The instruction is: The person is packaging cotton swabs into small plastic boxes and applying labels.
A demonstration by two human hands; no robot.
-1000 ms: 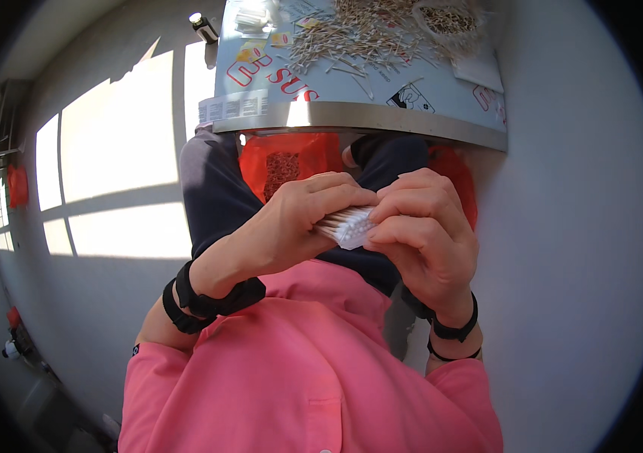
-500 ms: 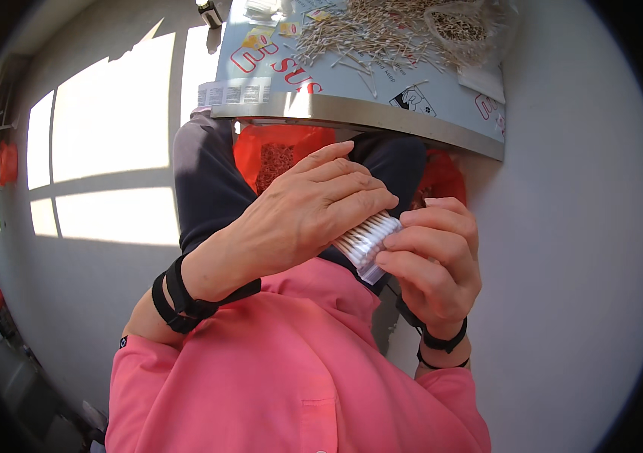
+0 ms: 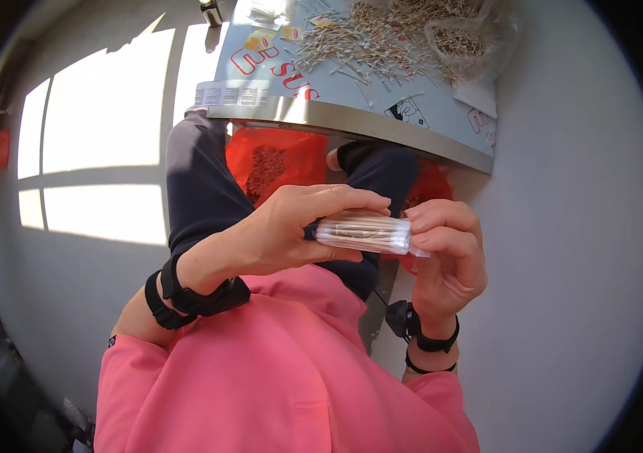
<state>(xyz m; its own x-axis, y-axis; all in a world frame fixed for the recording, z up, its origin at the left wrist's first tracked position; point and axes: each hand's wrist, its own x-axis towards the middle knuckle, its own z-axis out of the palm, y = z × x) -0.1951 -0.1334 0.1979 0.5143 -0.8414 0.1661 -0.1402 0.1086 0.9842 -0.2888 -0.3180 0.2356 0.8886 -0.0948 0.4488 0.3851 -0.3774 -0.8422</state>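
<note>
Clear, glossy plastic wrapped the swab packet (image 3: pixel 363 232), its sticks looking like pale, matt wood with white cotton tips. The bench (image 3: pixel 344 121) showed a shiny metal edge; below, a red bag (image 3: pixel 295 162) was thin, crinkled plastic, near dark, matt cloth trousers (image 3: pixel 204 170) and a smooth pink cloth shirt (image 3: pixel 253 377).

**Pink top, dark trousers, black straps**

Near, a plain pink top (image 3: pixel 238 370) has stitched seams (image 3: pixel 311 405) down its front and sleeves that leave the forearms bare; the left sleeve (image 3: pixel 131 381) carries a small dark tag (image 3: pixel 112 341). Farther off are dark navy trousers (image 3: pixel 204 177). Black straps (image 3: pixel 169 293) circle both wrists, each with a black unit (image 3: pixel 219 299).
</note>
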